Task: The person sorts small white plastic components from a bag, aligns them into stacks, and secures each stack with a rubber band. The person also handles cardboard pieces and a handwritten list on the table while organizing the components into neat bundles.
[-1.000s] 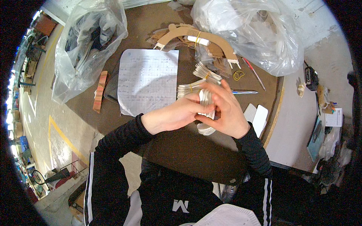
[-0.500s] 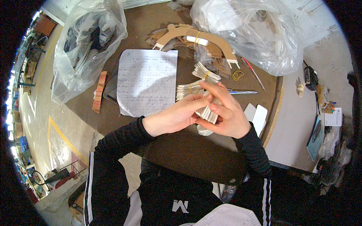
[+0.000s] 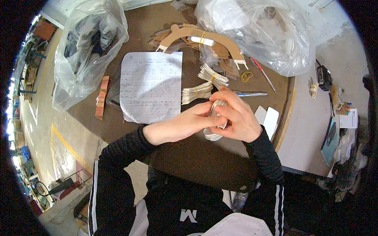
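Observation:
A small stack of white slips (image 3: pixel 219 104) is held between my two hands over the table. My left hand (image 3: pixel 189 122) grips it from the left, with its thumb across the stack. My right hand (image 3: pixel 239 118) curls round the other side, fingers bent over the top. My fingers hide much of the stack. Just below them, the rounded end of some white slips (image 3: pixel 212 135) shows; whether it belongs to the same stack I cannot tell. Beyond my hands lie two fanned bundles of white slips, one nearer (image 3: pixel 197 93) and one farther (image 3: pixel 213 75), each tied with a yellow rubber band.
Handwritten squared paper (image 3: pixel 151 84) lies left of my hands. Curved brown cardboard pieces (image 3: pixel 197 32) sit farther back. Clear plastic bags stand at back left (image 3: pixel 90 51) and back right (image 3: pixel 260 35). A blue pen (image 3: pixel 252 94), red pen (image 3: pixel 263 74), rubber bands (image 3: pixel 246 76) and white cards (image 3: pixel 270 122) lie rightward.
The stack has turned in my hands, and its lower end is now covered by my fingers. My left thumb has moved down across it. The whole view has shifted slightly.

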